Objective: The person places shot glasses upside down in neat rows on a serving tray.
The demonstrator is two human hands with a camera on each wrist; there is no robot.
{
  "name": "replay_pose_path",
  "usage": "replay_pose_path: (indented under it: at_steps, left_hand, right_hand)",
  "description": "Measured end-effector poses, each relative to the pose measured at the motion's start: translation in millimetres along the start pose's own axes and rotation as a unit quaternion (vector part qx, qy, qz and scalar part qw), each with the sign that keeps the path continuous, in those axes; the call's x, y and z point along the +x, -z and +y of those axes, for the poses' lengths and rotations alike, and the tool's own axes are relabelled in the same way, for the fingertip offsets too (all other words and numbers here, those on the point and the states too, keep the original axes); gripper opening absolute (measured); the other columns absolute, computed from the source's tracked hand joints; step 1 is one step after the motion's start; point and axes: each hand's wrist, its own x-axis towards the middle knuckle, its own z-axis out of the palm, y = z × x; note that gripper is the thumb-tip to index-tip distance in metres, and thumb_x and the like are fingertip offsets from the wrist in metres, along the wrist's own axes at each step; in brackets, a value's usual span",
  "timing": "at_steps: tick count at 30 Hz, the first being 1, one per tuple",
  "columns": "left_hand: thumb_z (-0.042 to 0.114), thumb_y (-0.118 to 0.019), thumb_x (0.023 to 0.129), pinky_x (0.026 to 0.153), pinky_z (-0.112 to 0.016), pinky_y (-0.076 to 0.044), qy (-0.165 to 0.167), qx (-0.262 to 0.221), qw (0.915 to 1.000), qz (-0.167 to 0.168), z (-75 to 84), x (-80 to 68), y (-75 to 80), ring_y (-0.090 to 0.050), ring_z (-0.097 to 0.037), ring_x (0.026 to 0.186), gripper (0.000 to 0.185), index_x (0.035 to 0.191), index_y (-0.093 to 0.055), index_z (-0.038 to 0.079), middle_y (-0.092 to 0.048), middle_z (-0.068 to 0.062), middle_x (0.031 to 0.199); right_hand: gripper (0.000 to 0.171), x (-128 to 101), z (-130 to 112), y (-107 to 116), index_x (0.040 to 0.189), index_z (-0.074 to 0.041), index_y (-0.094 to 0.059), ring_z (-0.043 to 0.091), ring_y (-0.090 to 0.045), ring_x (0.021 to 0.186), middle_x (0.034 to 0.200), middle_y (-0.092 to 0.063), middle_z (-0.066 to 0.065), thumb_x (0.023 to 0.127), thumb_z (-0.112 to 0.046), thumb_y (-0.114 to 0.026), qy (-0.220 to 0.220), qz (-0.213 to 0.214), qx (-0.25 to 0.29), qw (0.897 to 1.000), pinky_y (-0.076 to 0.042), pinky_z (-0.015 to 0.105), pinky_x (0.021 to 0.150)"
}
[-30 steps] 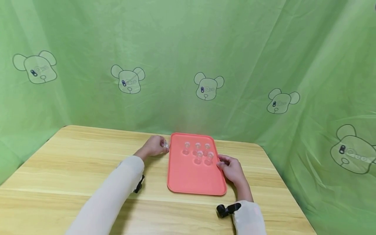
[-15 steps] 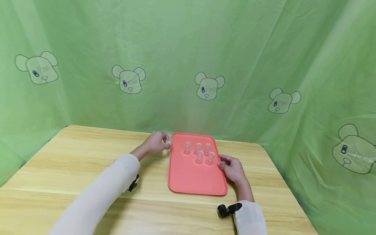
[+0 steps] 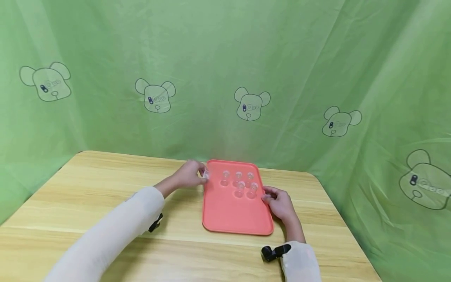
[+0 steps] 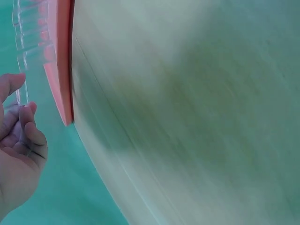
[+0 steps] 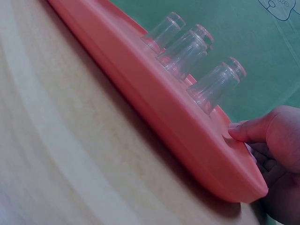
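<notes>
My left hand [image 3: 190, 173] pinches a small clear glass [image 3: 206, 174] between thumb and fingers, over the left rim of a pink tray [image 3: 232, 217]. In the left wrist view this glass [image 4: 22, 91] is partly hidden by the fingertips. Several like it, such as one clear glass [image 3: 251, 191], stand on the far half of the tray; in the right wrist view they rest with their wider end down. At the tray's right side, my right hand [image 3: 280, 203] grips the edge, its thumb [image 5: 246, 130] over the rim and the other fingers curled at the outside.
The tray lies on a wooden table [image 3: 105, 188], close to its back edge. Green cloth [image 3: 204, 58] with mouse-like heads hangs behind and along the sides. Each wrist carries a black camera, such as the right wrist camera [image 3: 271, 253].
My left hand has moved right, bringing its glass from beside the tray to over the left rim. The right hand keeps its grip, and the standing glasses stay put.
</notes>
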Motion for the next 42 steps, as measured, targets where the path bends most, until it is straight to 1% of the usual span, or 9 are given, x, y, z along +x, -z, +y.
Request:
replay_pose_path:
  at_steps: [5,10,15,18,24,28,32,42]
  left_hand:
    - [0.014,-0.078,0.085,0.072,-0.027,-0.052,-0.023,-0.005,0.9996,-0.013,8.4,-0.5,-2.0,-0.059,-0.011,0.076,0.010,0.092,-0.072,0.009,-0.068,0.003,0.085]
    - [0.009,-0.075,0.084,0.069,-0.024,-0.051,-0.035,-0.002,0.9989,-0.031,15.1,-1.6,-5.7,-0.058,-0.009,0.072,0.008,0.091,-0.073,0.008,-0.068,0.003,0.082]
    - [0.006,-0.076,0.083,0.067,-0.024,-0.053,-0.026,-0.014,0.9982,-0.052,20.8,-3.1,-10.6,-0.060,-0.011,0.071,0.011,0.092,-0.072,0.006,-0.067,0.002,0.079]
    - [0.008,-0.077,0.083,0.066,-0.025,-0.054,-0.015,-0.018,0.9979,-0.061,23.8,-3.6,-12.1,-0.060,-0.012,0.070,0.011,0.093,-0.072,0.006,-0.067,0.001,0.079]
    - [0.016,-0.078,0.084,0.065,-0.027,-0.052,0.019,0.004,0.9977,-0.064,26.4,-4.0,-11.5,-0.060,-0.012,0.068,0.010,0.090,-0.071,0.012,-0.067,0.003,0.078]
    - [0.020,-0.078,0.084,0.063,-0.028,-0.051,0.033,0.021,0.9974,-0.061,26.6,-4.3,-11.1,-0.058,-0.012,0.068,0.009,0.087,-0.071,0.015,-0.066,0.004,0.077]
    - [0.022,-0.077,0.084,0.062,-0.028,-0.049,0.035,0.033,0.9972,-0.057,27.0,-4.1,-10.9,-0.057,-0.012,0.066,0.009,0.083,-0.069,0.016,-0.065,0.004,0.075]
    - [0.022,-0.077,0.083,0.062,-0.027,-0.050,0.030,0.031,0.9978,-0.051,29.0,-2.5,-13.3,-0.058,-0.011,0.066,0.009,0.081,-0.069,0.017,-0.065,0.006,0.075]
  right_hand:
    - [0.038,0,-1,1,0.139,-0.001,-0.061,0.028,-0.062,0.104,0.116,-0.068,0.017,0.101,-0.007,-0.061,0.001,0.003,-0.002,1.000,-0.053,0.026,0.078]
    - [0.039,0,-1,2,0.140,-0.001,-0.060,0.027,-0.062,0.104,0.116,-0.068,0.016,0.102,-0.006,-0.060,0.003,0.001,-0.002,1.000,-0.052,0.026,0.078]
    - [0.039,1,-1,2,0.140,0.000,-0.060,0.027,-0.062,0.104,0.116,-0.068,0.016,0.101,-0.006,-0.060,0.002,0.001,0.002,1.000,-0.052,0.026,0.078]
    - [0.039,1,-1,1,0.140,-0.001,-0.060,0.027,-0.062,0.104,0.116,-0.068,0.017,0.101,-0.005,-0.060,0.001,0.001,0.004,1.000,-0.053,0.026,0.078]
    - [0.039,2,0,0,0.140,-0.001,-0.060,0.027,-0.062,0.105,0.118,-0.068,0.017,0.102,-0.005,-0.060,0.002,0.000,0.004,1.000,-0.053,0.026,0.078]
    - [0.039,1,0,0,0.140,-0.001,-0.060,0.027,-0.062,0.105,0.118,-0.068,0.017,0.102,-0.005,-0.060,0.004,-0.001,0.003,1.000,-0.053,0.026,0.078]
    - [0.039,2,1,1,0.140,0.000,-0.060,0.027,-0.062,0.105,0.118,-0.068,0.017,0.101,-0.005,-0.060,0.006,-0.003,0.002,1.000,-0.053,0.026,0.079]
    - [0.038,1,1,1,0.140,-0.001,-0.060,0.027,-0.062,0.104,0.117,-0.068,0.017,0.102,-0.005,-0.060,0.002,-0.003,0.006,1.000,-0.053,0.027,0.077]
